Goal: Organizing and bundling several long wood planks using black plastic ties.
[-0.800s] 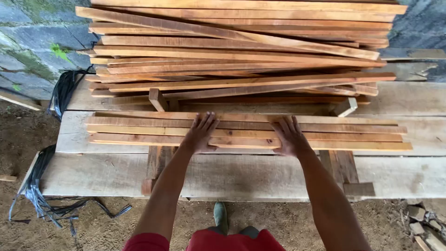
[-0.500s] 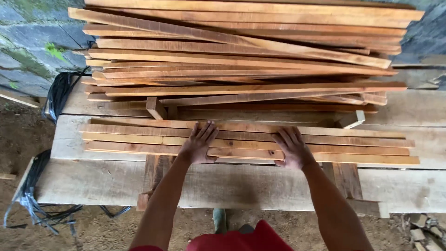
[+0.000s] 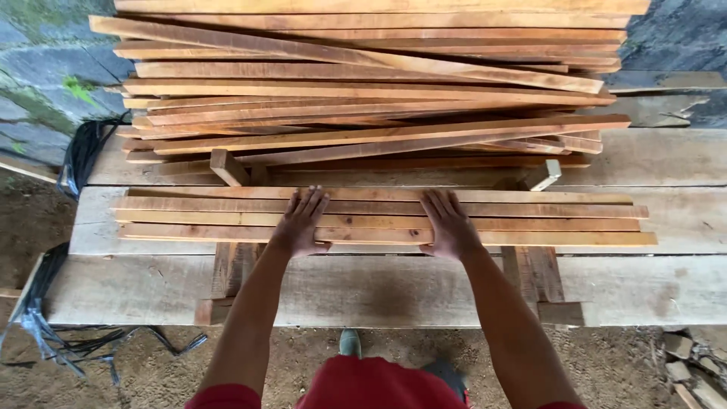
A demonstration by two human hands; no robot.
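1. Outdoors, on bare dirt before a grey stone wall (image 3: 30,68), rough pale planks form the table (image 3: 379,291), with black plastic sheeting (image 3: 76,155) hanging off its left end
2. Toward the far edge a loose pile of slats (image 3: 363,91) lies crisscrossed, some ends jutting past the left and right of the heap
3. Near the front edge, a small flat row of slats (image 3: 545,220) runs side by side along the table's length, almost end to end
4. Left hand (image 3: 301,223) lies flat and unclenched on that row, fingers spread and pressing down left of its middle, gripping nothing
5. Right hand (image 3: 448,225) does the same just right of the middle, palm down, released rather than closed
6. To square the row well, I judge both palms should press evenly and push together, so no slat rides up over its neighbour and the ends keep level
7. At the right corner, wood offcuts (image 3: 693,371) litter the ground
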